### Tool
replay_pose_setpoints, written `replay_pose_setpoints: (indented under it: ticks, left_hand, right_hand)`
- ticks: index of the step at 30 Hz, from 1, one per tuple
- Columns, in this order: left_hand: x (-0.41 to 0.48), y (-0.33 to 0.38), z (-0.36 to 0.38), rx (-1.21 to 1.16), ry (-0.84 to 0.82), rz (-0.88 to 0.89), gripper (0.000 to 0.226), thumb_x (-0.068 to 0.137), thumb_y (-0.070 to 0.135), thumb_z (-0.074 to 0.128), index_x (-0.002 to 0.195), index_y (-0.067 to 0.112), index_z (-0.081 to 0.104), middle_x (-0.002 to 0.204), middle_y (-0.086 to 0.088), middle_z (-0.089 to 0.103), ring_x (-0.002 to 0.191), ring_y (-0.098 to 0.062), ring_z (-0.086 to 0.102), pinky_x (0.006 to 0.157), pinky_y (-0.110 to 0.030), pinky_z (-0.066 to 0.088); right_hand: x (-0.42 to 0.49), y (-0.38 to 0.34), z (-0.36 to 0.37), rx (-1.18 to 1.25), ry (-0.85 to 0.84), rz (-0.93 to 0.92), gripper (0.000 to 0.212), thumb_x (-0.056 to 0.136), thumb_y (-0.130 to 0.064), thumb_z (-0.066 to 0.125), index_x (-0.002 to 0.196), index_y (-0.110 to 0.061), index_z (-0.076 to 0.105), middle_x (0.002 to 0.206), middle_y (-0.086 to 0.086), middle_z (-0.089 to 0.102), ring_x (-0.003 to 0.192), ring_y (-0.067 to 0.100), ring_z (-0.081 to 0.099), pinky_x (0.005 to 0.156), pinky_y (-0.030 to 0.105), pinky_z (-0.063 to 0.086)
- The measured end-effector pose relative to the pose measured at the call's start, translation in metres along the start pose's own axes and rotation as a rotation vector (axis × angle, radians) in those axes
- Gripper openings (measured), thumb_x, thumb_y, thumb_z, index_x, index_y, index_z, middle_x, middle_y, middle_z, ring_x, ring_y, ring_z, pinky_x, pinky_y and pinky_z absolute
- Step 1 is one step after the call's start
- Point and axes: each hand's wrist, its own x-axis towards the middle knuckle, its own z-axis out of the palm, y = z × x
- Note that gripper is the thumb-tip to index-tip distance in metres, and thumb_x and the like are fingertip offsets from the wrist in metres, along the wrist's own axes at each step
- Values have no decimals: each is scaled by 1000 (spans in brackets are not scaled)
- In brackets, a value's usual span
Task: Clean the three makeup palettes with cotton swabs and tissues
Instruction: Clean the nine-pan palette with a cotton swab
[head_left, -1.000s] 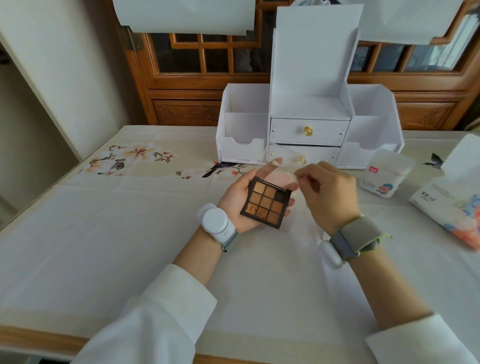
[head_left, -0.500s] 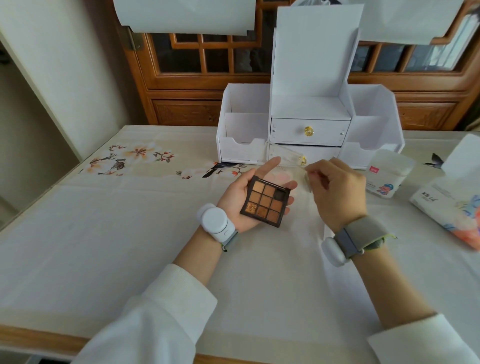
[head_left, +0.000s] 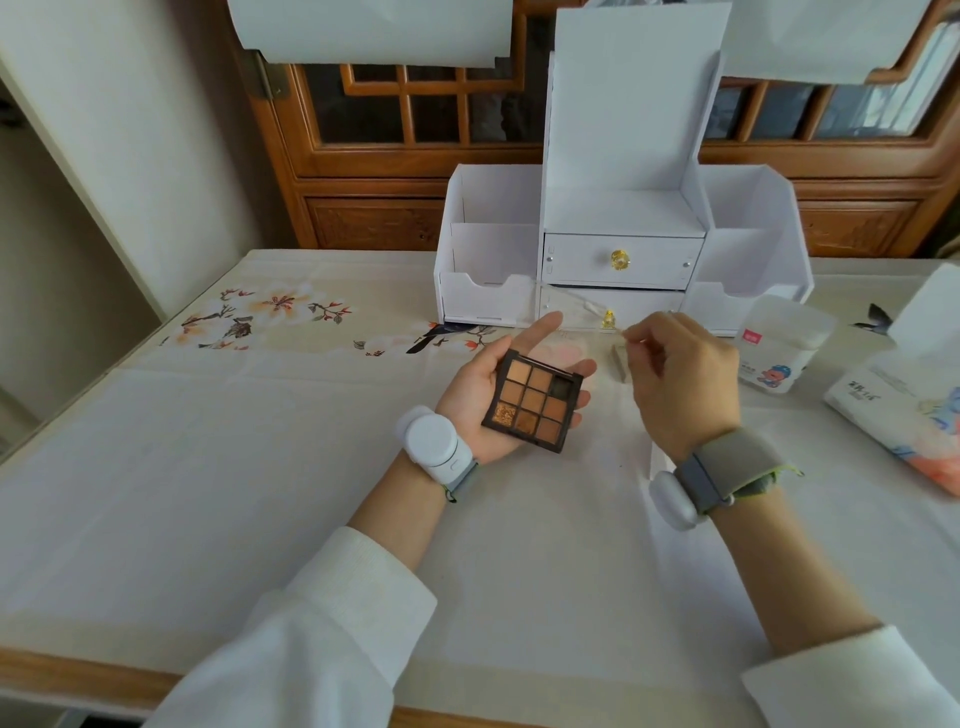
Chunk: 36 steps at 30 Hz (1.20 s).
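Note:
A small black makeup palette (head_left: 532, 400) with nine brown and gold pans lies flat on the palm of my left hand (head_left: 483, 400), above the table's middle. Its clear lid stands open toward the back and right and is hard to make out. My right hand (head_left: 680, 384) hovers to the right of the palette, apart from it. Thumb and forefinger pinch a thin cotton swab (head_left: 631, 338) whose tip points left. No other palette is in view.
A white desk organizer (head_left: 623, 249) with a gold-knobbed drawer stands at the table's back. Right of my right hand sit a white pack of cotton swabs (head_left: 779, 348) and a soft tissue pack (head_left: 898, 410). A floral cloth (head_left: 208, 467) covers the table.
My right hand has drawn away to the right from the palette's top corner, still pinching the swab. My left hand and the palette have stayed in place.

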Motion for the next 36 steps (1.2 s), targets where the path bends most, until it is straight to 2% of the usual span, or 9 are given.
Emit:
replay_pose_setpoints:
  ticks: [6,13,18,24,27,30,34,36]
  left_hand:
    - [0,1,-2,23,20,18,46,100,45,19,135,34,47,113,-18,62,83,-31,64,76,-38,53]
    - [0,0,-1,-3,3,18,45,98,45,22,131,34,50,117,-19,59,88,-30,61,78,-37,52]
    - [1,1,-3,9,25,32,44,100,45,21,131,35,51,112,-18,65,86,-32,64,78,-39,52]
    - [1,0,-1,15,5,16,46,98,46,21,137,35,43,119,-19,57,90,-30,60,80,-38,50]
    - [1,1,-3,13,-1,19,45,98,45,22,137,36,44,119,-19,58,90,-30,61,80,-38,51]
    - [1,1,-3,21,7,23,44,99,45,23,133,36,48,118,-18,60,88,-31,62,79,-39,52]
    - [1,0,-1,17,7,24,44,96,45,26,134,35,48,116,-19,61,89,-31,61,78,-38,52]
    - [1,0,-2,26,15,27,45,97,45,25,135,35,46,117,-19,60,90,-31,62,78,-38,52]
  right_hand:
    - [-4,-5,6,47,-226,-141,13,78,0,60,80,-9,70,67,3,57,57,14,45,56,29,43]
    - [0,3,0,3,-49,-12,9,78,5,57,76,-1,63,66,12,59,53,25,47,52,29,40]
    - [-3,-3,4,23,-269,-137,9,75,5,63,73,-3,64,63,7,59,55,22,49,55,28,42]
    - [0,3,-2,4,-95,-15,11,77,7,59,75,-3,65,63,8,57,52,19,44,53,25,37]
    - [-1,2,-1,14,-154,-55,11,75,7,61,74,-3,65,63,6,57,53,17,44,54,24,36]
    - [-3,-2,1,28,-227,-109,11,74,7,64,74,-3,66,64,6,59,54,18,46,55,27,42]
    - [-2,-2,-1,-3,-128,-32,10,76,7,60,73,-2,64,62,1,50,52,18,42,55,24,34]
    - [-1,0,-2,-11,-121,-18,11,75,8,60,73,-2,64,61,1,50,52,20,42,54,25,35]
